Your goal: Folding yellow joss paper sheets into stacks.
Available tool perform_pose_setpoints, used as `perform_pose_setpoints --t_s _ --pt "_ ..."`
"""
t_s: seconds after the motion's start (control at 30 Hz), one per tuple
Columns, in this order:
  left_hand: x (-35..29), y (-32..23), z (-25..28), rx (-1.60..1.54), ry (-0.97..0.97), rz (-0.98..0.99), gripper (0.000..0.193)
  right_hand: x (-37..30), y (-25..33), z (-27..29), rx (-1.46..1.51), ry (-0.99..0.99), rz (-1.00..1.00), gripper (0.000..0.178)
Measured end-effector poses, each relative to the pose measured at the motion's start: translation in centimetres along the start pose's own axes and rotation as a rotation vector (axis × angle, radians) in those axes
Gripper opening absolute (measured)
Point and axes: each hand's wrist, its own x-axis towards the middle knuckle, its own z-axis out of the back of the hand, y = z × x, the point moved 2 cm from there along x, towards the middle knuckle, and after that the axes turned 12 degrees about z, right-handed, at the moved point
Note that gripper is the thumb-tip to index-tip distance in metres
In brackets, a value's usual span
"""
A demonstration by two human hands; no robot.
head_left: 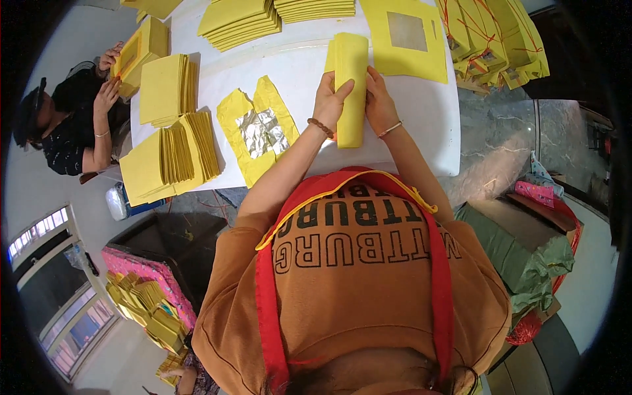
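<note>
A long, narrow yellow paper bag [352,85], folded flat, stands up between my two hands over the white table. My left hand [331,102] grips its left side, thumb across the front face. Against its right edge, my right hand [380,102] is closed, its fingers partly hidden behind the paper. To the left of my left forearm lies a creased yellow sheet [253,161] with a shiny silver patch. A flat yellow piece with a greyish window [408,31] lies beyond my right hand.
Stacks of folded yellow bags [172,158] line the table's left side; more stacks [240,23] sit at the far edge. Yellow bags with red cords [494,43] are heaped far right. At left a co-worker [72,118] handles a yellow bag. A green-wrapped box [520,253] stands right.
</note>
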Motion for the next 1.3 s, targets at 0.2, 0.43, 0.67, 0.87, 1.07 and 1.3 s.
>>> perform_pose_setpoints --t_s 0.2,0.43,0.67,0.87,1.07,1.3 --pt "0.0 0.6 0.4 -0.19 0.092 0.011 0.023 0.3 -0.3 -0.1 0.032 0.003 0.024 0.044" --pt "0.1 0.3 1.3 -0.241 0.131 0.111 0.014 0.4 -1.8 0.1 0.112 -0.02 -0.034 0.038" --pt "0.5 1.4 1.6 -0.193 0.008 0.074 0.009 -0.3 -1.7 0.6 0.159 0.055 -0.108 0.041" --pt "0.9 1.8 1.9 -0.197 -0.005 0.074 0.008 -0.6 0.2 0.2 0.47 0.076 -0.271 0.047" --pt "0.7 1.2 1.7 -0.237 0.098 0.144 0.006 0.0 -1.3 3.0 0.385 0.155 -0.315 0.039" --pt "1.1 1.4 2.3 -0.239 0.13 0.148 0.007 -0.3 -1.3 3.4 0.699 0.271 -0.196 0.036"
